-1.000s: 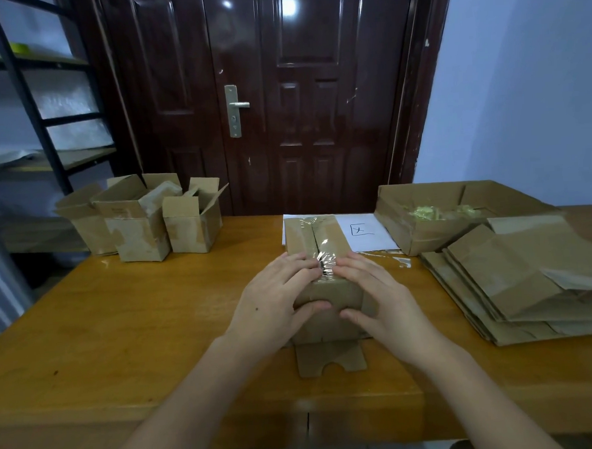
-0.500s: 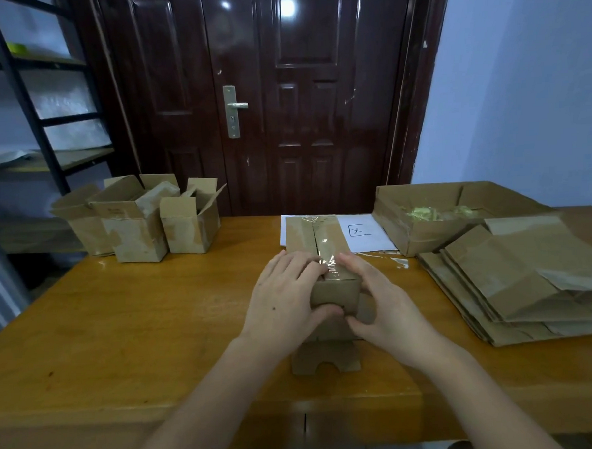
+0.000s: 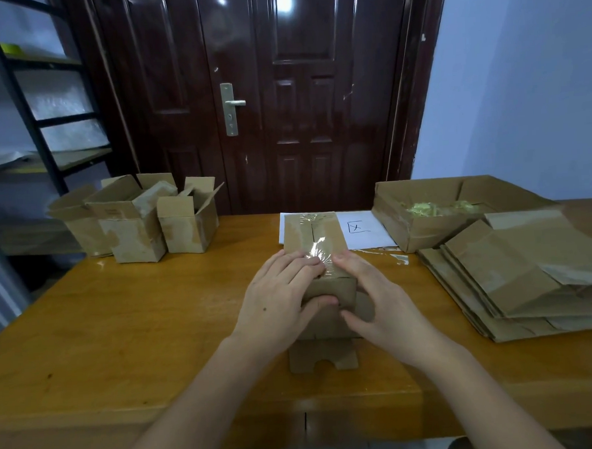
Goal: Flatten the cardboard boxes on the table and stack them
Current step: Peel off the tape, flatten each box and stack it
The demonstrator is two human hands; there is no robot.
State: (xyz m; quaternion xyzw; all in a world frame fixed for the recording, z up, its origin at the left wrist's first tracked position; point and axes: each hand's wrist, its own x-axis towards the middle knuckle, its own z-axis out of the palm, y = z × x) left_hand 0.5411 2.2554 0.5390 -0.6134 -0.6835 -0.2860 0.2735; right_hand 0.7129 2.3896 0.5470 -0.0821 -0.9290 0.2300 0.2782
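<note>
Taped cardboard box: both hands' fingers clamped on its crinkled, glossy seam.

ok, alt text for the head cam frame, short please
Two bare hands, left hand and right hand, grip a small taped cardboard box at the middle of a wooden table. Open boxes stand at far left; a stack of flattened boxes lies at right, before a dark door.
</note>
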